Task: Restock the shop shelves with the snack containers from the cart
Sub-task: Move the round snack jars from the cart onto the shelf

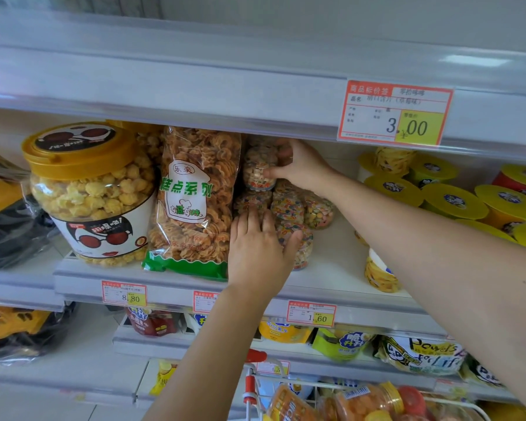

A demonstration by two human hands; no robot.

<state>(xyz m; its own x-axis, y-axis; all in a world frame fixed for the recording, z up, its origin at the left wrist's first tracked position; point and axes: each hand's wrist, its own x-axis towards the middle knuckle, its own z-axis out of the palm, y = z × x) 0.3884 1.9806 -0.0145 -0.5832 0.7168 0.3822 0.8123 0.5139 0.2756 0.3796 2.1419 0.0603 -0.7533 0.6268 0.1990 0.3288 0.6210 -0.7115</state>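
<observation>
Several small clear snack jars of coloured biscuits (pixel 287 208) lie stacked on the middle shelf (pixel 331 262). My right hand (pixel 301 165) reaches in from the right and grips the topmost jar (pixel 257 171) high on the stack, just under the shelf above. My left hand (pixel 260 247) rests flat with spread fingers against the lower jars (pixel 298 241), its thumb on the front one. At the bottom edge, the cart (pixel 286 387) holds more jars with orange snacks (pixel 365 402).
A bag of spiral snacks (pixel 195 202) stands just left of the jars, and a big popcorn tub (pixel 88 189) beyond it. Yellow-lidded cups (pixel 453 202) fill the shelf's right side. Bare shelf lies between jars and cups. Packets line the lower shelves.
</observation>
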